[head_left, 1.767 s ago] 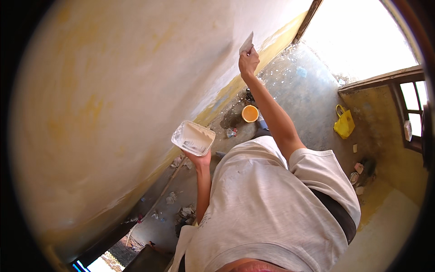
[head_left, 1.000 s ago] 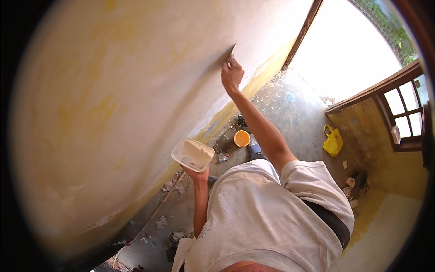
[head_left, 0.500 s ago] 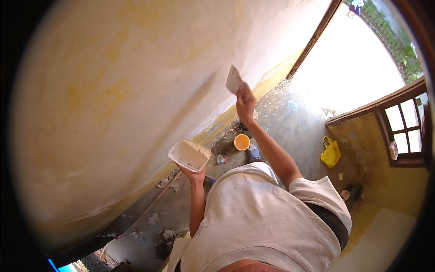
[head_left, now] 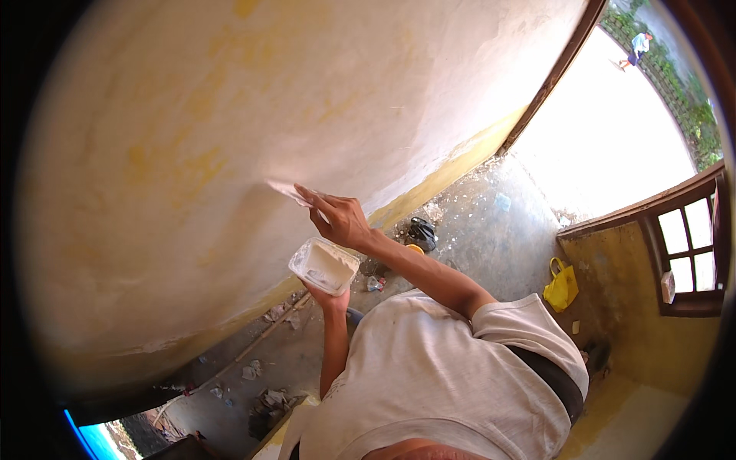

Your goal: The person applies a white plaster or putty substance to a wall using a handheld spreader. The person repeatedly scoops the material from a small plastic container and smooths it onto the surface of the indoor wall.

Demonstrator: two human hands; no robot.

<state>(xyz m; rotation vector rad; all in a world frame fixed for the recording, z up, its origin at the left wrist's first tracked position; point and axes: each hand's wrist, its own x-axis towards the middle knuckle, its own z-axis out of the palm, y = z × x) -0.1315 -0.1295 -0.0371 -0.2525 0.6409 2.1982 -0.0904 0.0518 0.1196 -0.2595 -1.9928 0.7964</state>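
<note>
My right hand (head_left: pixel 343 220) grips a flat, pale filler scraper (head_left: pixel 288 192), its blade up against the wall (head_left: pixel 169 153), which is coated whitish with yellow patches showing through. Whether the blade's whole edge touches the wall I cannot tell. Below it, my left hand (head_left: pixel 330 297) holds up a white rectangular plastic tub (head_left: pixel 325 266) from underneath. The tub is tilted so its inside shows, with whitish paste smeared over its walls and bottom. My right forearm crosses in front of my body and partly covers an orange bucket (head_left: pixel 415 248) on the floor.
A black bag (head_left: pixel 422 233) lies on the speckled concrete floor near the bucket. A yellow bag (head_left: pixel 560 286) stands by the right wall under a barred window (head_left: pixel 690 238). A long pole (head_left: pixel 253 349) and scraps lie along the wall's foot. Outside the bright doorway a person (head_left: pixel 638 50) walks.
My right hand has swung left and nearer with the scraper, from beside the doorway end of the wall to above the tub. The tub has barely moved. The person outside shows more fully.
</note>
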